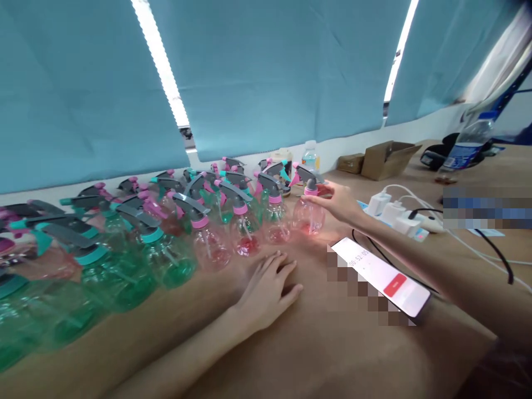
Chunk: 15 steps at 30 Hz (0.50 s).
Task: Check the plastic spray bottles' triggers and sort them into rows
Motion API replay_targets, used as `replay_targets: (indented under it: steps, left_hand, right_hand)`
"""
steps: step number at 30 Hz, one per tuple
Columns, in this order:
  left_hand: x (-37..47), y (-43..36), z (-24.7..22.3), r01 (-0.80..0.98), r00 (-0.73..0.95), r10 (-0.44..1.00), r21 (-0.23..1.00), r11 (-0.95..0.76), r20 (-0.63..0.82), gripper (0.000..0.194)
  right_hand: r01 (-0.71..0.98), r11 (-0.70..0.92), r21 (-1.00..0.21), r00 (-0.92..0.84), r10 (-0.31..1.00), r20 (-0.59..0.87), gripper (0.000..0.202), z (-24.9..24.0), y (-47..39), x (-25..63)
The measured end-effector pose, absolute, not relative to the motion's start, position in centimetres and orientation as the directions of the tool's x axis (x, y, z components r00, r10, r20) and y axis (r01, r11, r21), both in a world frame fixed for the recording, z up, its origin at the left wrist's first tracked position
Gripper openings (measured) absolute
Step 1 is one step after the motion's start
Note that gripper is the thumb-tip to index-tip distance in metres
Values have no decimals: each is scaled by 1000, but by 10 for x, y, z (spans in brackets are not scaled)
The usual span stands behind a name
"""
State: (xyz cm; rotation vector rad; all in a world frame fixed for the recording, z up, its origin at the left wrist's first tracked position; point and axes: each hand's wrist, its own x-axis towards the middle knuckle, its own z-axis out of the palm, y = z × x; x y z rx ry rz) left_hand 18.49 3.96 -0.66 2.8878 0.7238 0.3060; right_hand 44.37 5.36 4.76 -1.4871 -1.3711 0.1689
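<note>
Pink spray bottle (308,215), clear-walled with a grey trigger head and pink collar, stood at the right end of the front row of bottles, toward the far edge of the worktop (332,354). The right hand (338,202) reached across to it, its grip closed lightly about the collar just under the trigger. The left hand (266,288) lay flat on the worktop, fingers spread, holding nothing. Judged empty, the bottle would be light, thin-walled and easily tipped; the stiff collar offered the firmest hold, the smooth belly a slippery one. Rows of pink and green bottles (166,255) crowded its left side. A phone (384,277) lay near to the right; chargers (394,216) and cables (494,255) lay beyond, with a cardboard box (386,158) near the far edge.
</note>
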Motion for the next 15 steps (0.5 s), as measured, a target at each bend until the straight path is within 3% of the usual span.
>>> replay_targets:
  steps: [15]
  left_hand:
    - [202,43,-5,420,880,452,206,-884,146,44]
  right_hand:
    - [621,194,-760,343,804,486,52,35,55,444]
